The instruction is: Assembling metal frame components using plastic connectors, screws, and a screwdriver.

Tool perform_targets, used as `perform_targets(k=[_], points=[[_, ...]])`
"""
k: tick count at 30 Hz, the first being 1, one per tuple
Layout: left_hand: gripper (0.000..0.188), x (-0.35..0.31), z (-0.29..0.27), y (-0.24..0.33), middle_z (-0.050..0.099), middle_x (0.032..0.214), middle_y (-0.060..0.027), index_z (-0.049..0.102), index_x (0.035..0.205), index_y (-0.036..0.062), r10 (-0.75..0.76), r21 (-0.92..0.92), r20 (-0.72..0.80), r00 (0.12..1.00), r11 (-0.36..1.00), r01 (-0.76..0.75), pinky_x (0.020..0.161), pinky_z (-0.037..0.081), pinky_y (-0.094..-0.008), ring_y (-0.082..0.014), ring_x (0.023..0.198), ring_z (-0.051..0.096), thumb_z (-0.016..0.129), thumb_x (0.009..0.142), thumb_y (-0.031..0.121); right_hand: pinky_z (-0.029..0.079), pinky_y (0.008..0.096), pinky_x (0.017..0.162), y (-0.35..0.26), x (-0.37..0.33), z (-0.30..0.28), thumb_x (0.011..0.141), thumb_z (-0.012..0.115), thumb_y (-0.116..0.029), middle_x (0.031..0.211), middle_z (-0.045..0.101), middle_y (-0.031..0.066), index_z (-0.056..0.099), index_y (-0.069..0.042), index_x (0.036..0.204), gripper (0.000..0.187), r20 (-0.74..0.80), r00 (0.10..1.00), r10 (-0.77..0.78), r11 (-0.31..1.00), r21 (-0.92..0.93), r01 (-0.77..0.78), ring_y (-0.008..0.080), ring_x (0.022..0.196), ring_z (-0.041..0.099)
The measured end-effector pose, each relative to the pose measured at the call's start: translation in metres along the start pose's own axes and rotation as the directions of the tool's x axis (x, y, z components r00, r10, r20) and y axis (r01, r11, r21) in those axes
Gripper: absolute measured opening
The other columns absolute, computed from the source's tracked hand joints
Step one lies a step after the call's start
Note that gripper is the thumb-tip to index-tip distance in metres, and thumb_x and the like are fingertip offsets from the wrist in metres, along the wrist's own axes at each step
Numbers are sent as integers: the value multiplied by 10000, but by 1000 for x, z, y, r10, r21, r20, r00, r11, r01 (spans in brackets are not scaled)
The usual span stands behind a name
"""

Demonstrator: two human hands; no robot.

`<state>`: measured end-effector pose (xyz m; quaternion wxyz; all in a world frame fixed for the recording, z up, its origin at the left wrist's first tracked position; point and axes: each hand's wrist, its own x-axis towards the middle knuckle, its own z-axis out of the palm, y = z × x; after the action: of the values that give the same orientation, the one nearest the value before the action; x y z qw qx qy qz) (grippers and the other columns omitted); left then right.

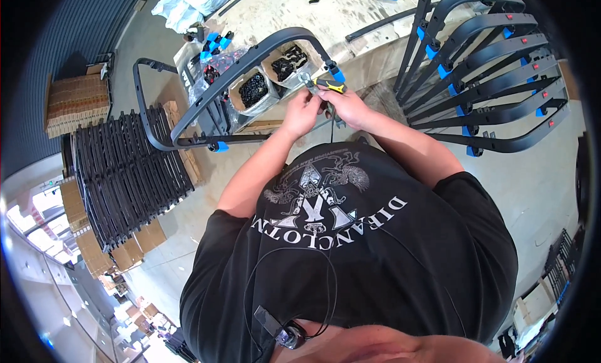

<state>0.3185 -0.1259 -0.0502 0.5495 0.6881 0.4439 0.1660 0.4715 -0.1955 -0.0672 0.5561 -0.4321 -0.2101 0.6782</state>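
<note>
In front of my chest, my right hand [348, 108] is closed around a hand tool with a yellow-and-black handle [332, 85] and a silver metal head; its exact kind is hard to make out. Close beside it, my left hand [302, 114] has its fingers pinched together near the tool's head, and what they hold is hidden. A bent black tube frame [244, 56] with blue wrapping on its ends arches over the bench, one end just above my right hand. Beneath my fingers a thin dark length hangs down.
Two lined boxes of small black parts, one nearer [253, 90] and one farther [289, 63], stand beyond my hands. A worn bench top [269, 15] stretches behind. Several black frames [482, 81] with blue wraps lean at right. Stacked black bars [134, 169] and cardboard [78, 103] are at left.
</note>
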Motion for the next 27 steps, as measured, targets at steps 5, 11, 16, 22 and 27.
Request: perform_targets(k=[5,11,16,22,27], points=[[270,24,13,-21,677,736,-62,641,839,-12,32,88,-212,977,996,-14,587,466,-299,-108,654,568,621,992,210,505,308,719,-7,14,-28,951,592,-154,995,694,36,675,-23,1208,300,15,999,-31,995,-95,33,125,809,622],[471,27,7,8,672,932,-129,421,1439,6,-280,-331,-92,956,914,236,508,531,-321,-153,597,614,539,987,60,515,328,805,-30,12,-57,933,645,-263,957,693,106,640,35,1131,358,-358,868,-345,683,-730,-30,194,896,659],[748,45,21,11,657,952,-144,178,1605,41,-323,-305,-3,947,902,306,490,533,-319,-168,612,615,566,965,34,475,282,724,-43,46,-82,956,637,-241,934,649,43,595,3,1224,365,-434,879,-198,956,-284,75,130,779,574],[740,50,29,27,664,946,-136,226,1558,-68,-346,-386,64,936,857,343,548,552,-324,-189,704,651,624,944,40,454,270,678,-37,75,-95,973,563,-219,897,629,51,562,-14,1244,340,-457,878,-143,986,-140,88,116,739,534],[757,54,23,34,674,929,-137,204,1537,-112,-341,-559,129,931,750,352,576,556,-332,-207,725,664,634,936,48,439,308,690,-37,78,-103,1010,536,-391,875,604,45,612,-4,1178,429,-417,909,-3,998,-63,-26,131,754,502]])
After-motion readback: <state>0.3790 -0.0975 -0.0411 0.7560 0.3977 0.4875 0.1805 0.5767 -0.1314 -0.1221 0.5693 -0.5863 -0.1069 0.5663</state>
